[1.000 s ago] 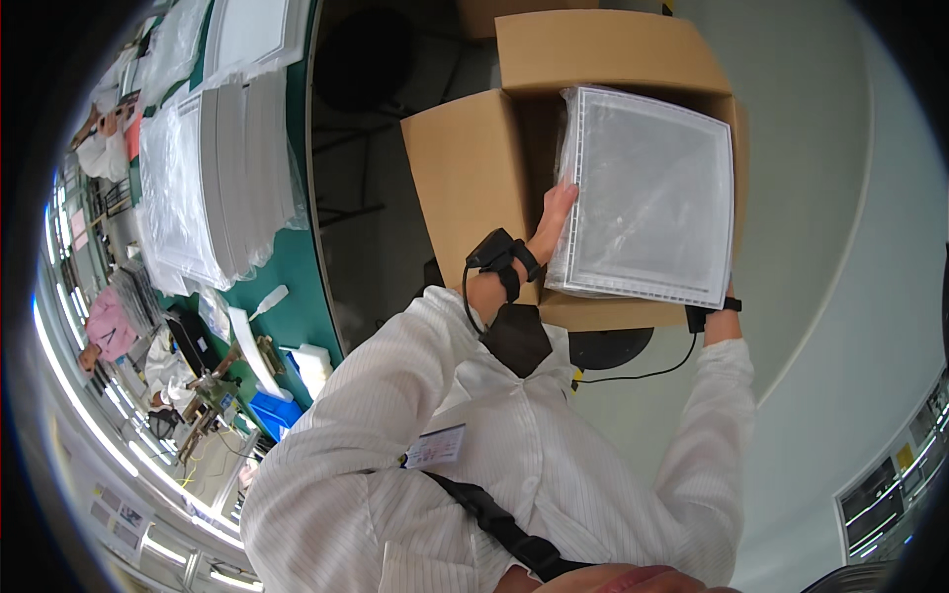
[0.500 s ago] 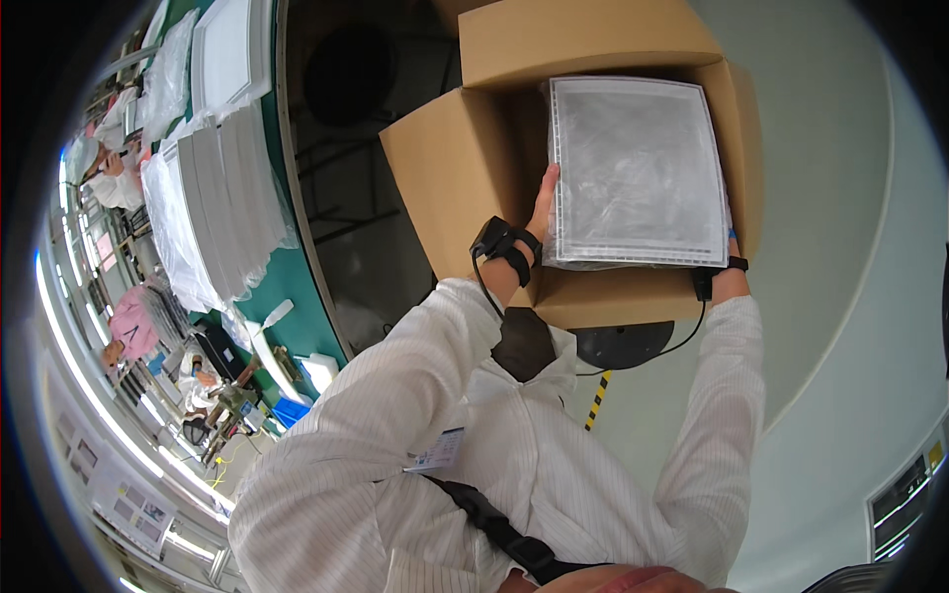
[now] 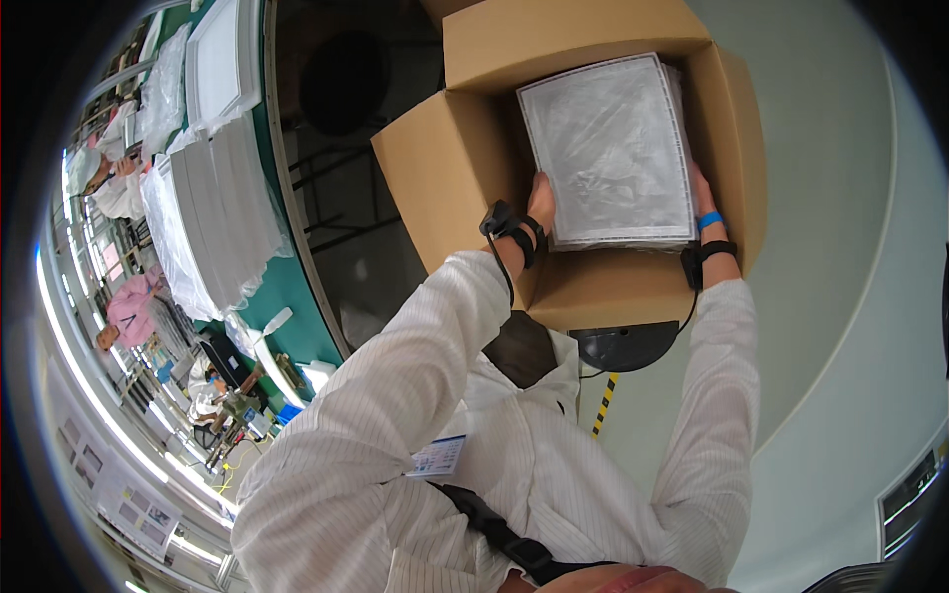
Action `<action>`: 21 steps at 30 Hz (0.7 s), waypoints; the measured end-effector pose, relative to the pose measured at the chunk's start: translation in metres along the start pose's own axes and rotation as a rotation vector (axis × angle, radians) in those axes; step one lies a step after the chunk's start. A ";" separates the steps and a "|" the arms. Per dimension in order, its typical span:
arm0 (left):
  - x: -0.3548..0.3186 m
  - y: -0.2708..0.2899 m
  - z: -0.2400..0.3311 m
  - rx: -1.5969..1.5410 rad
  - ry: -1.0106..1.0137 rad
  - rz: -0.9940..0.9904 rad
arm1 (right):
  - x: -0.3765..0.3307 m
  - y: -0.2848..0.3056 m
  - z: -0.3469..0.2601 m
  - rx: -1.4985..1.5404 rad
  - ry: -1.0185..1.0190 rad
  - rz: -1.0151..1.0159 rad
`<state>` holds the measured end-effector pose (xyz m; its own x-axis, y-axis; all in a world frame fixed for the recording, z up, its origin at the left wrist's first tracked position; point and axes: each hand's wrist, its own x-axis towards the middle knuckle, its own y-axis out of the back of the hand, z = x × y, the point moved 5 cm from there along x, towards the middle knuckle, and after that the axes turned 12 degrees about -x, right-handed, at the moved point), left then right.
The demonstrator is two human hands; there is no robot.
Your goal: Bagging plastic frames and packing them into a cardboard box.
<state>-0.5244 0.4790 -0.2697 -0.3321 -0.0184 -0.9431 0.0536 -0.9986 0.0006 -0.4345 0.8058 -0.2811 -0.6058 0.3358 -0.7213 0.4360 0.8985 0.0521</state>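
Observation:
A stack of flat grey panels (image 3: 611,153) with pale borders, wrapped in clear plastic, sits within the walls of an open cardboard box (image 3: 593,295). My left hand (image 3: 542,205) presses on the stack's near left side. At its right side, my right hand (image 3: 704,195) grips the opposite edge, with a blue band on the wrist. Both hands have the stack clamped between them, and their fingertips are partly hidden by the panels and the box. How far the stack's underside is from the box floor cannot be seen.
To the left, a green-topped table (image 3: 297,296) carries a row of grey panels (image 3: 222,212) in plastic. A dark round stool (image 3: 346,79) stands between table and box. Near the box's front lies a black rounded object (image 3: 625,346). Other people work at the far left.
The stack has gone deeper into the box, moving away and to the left, and has turned slightly counterclockwise. Both my hands moved with it, keeping their hold on its sides.

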 end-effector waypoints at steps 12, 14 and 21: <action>-0.128 0.015 0.040 0.043 0.013 -0.169 | -0.122 -0.136 -0.094 -0.802 0.269 0.342; -0.169 0.014 0.062 0.194 -0.211 -0.353 | -0.141 -0.155 -0.107 -0.811 0.355 0.365; -0.195 0.073 0.098 0.321 -0.850 -0.172 | -0.155 -0.211 -0.103 -0.764 0.482 0.351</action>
<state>-0.5483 0.4049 -0.0535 -0.8975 0.2272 -0.3780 -0.2819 -0.9547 0.0956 -0.5011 0.5933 -0.1096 -0.8058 0.5470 -0.2269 0.1970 0.6089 0.7684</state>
